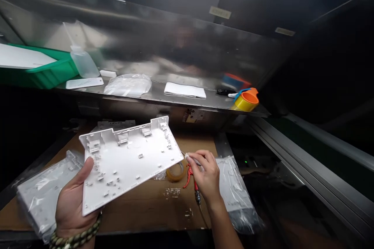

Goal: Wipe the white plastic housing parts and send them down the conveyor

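A white moulded plastic panel (pixel 131 163), with clips and small bosses on its inner face, is tilted up in front of me. My left hand (pixel 71 204) grips its left edge, thumb on the inner face. Just off the panel's right corner, my right hand (pixel 206 173) is closed in a pinch on a small white wad (pixel 187 156), mostly hidden by the fingers. Below that hand lie a red air blow gun (pixel 195 183) and a roll of tan tape (pixel 175 172), both partly covered.
Bagged white panels lie on the cardboard at left (pixel 49 190) and right (pixel 233 186). A steel shelf (pixel 157 89) holds a green bin (pixel 55 72), a squeeze bottle (pixel 83 62), a clear plastic bag (pixel 128 85), a folded white cloth (pixel 185 90) and tape rolls (pixel 247 100). Metal rails (pixel 306 179) run along the right.
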Motion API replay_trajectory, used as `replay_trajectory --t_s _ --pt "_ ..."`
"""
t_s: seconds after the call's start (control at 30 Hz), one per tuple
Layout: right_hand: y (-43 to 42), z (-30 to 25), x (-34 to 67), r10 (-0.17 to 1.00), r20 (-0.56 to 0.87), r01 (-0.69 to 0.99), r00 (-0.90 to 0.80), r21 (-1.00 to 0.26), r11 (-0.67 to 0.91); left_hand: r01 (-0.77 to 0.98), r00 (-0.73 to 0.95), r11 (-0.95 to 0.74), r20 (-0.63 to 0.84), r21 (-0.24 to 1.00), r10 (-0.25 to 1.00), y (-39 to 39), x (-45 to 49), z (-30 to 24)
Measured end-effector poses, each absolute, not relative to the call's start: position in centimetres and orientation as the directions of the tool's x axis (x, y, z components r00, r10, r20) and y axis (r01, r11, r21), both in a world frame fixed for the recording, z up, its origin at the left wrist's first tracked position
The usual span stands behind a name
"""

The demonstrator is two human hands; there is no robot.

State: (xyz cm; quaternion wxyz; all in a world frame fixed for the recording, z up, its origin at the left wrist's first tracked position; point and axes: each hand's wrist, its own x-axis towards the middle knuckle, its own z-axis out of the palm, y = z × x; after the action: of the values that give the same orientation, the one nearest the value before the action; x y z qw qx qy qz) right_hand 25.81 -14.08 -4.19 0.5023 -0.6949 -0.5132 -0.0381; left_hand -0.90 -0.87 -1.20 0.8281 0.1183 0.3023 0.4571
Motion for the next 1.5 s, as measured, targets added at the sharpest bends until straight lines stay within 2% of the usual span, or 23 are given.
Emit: replay_trajectory --t_s 0.07,0.17,0.27,0.37,0.47,0.57,0.67,0.77,0.87,1.0,1.1,1.17,1.23,1.37,1.5 --pt "-14.2 -4.3 26.0 0.666 0.554 0.720 0.499 -0.693 0.037 -0.649 0.429 0.582 -0.396 0.490 0.812 -0.6 -1.1 -2.1" --pt "-14.3 -4.9 26.2 0.714 0.529 0.706 0.458 -0.705 0.070 -0.632 0.471 0.615 -0.396 0.472 0.788 -0.2 -1.4 -3.0" --pt "-14.1 -5.9 27.0 0.734 0.497 0.718 0.463 -0.696 0.018 -0.619 0.487 0.632 -0.402 0.467 0.775 -0.1 -1.6 -3.5" --pt "-13.7 -6.0 27.8 0.687 0.459 0.627 0.563 -0.779 0.007 -0.590 0.475 0.642 -0.432 0.491 0.767 0.1 -2.2 -4.5" --pt "-13.2 -4.8 27.9 0.617 0.465 0.544 0.635 -0.836 0.071 -0.521 0.560 0.717 -0.448 0.464 0.697 0.3 -3.0 -6.3" --pt "-12.2 -3.4 27.5 0.567 0.513 0.544 0.645 -0.829 0.131 -0.414 0.622 0.791 -0.495 0.451 0.607 0.0 -3.8 -7.9" --pt "-11.2 -3.2 27.4 0.582 0.549 0.593 0.600 -0.794 0.138 -0.308 0.564 0.814 -0.595 0.493 0.573 -0.9 -4.1 -8.3" --pt "-10.7 -3.9 27.7 0.602 0.531 0.626 0.597 -0.777 0.065 -0.285 0.532 0.836 -0.648 0.469 0.545 -1.8 -4.2 -7.8" --pt "-10.8 -4.4 28.0 0.582 0.494 0.570 0.646 -0.819 0.063 -0.278 0.555 0.852 -0.649 0.444 0.520 -2.3 -4.1 -7.1" --pt "-11.2 -5.0 28.3 0.647 0.486 0.579 0.587 -0.811 0.083 -0.362 0.521 0.804 -0.613 0.472 0.594 -2.6 -3.7 -6.6" --pt "-11.3 -5.1 28.2 0.636 0.460 0.572 0.620 -0.819 0.035 -0.405 0.426 0.703 -0.559 0.585 0.711 -3.4 -2.5 -5.8" --pt "-11.3 -4.3 27.1 0.634 0.463 0.550 0.620 -0.832 0.069 -0.368 0.383 0.644 -0.521 0.671 0.762 -4.2 -1.2 -5.0" --pt "-11.4 -3.0 25.0 0.667 0.493 0.539 0.558 -0.827 0.160 -0.296 0.383 0.635 -0.520 0.714 0.764 -5.2 0.6 -3.8" --pt "-11.3 -1.1 20.8 0.675 0.620 0.595 0.401 -0.736 0.323 -0.262 0.438 0.569 -0.429 0.780 0.790 -7.2 4.2 -1.9" --pt "-10.9 -1.8 20.2 0.647 0.654 0.663 0.393 -0.689 0.293 -0.262 0.413 0.436 -0.308 0.861 0.857 -8.1 5.6 -1.7"
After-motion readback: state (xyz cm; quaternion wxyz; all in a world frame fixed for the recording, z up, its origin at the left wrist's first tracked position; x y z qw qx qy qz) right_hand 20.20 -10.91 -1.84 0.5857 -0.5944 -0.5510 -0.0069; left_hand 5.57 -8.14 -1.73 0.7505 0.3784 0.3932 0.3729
